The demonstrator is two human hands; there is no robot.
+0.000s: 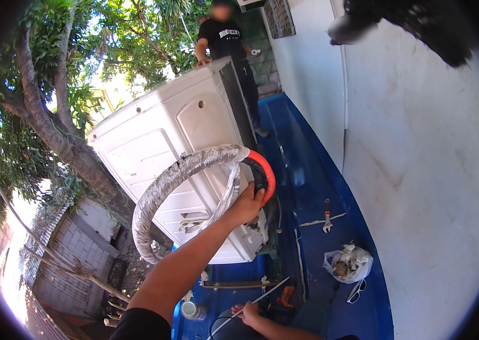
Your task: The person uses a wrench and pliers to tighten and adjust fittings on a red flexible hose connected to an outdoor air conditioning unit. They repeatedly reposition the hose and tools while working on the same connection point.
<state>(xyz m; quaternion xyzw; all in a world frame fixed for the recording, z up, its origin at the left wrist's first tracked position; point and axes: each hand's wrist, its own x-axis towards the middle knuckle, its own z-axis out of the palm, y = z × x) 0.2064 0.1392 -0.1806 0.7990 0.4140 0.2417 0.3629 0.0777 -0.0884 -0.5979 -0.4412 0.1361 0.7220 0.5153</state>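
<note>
head view: on the hose (197, 161), we should be keeping the bend wide and supporting the loop so it isn't kinking. it's arching in front of the white unit (154, 133). we're gripping its red-black stretch with a curled left hand (245, 205). the right hand (248, 315) is sitting half curled at the rod (273, 289); we can't tell if it's gripping.
</note>
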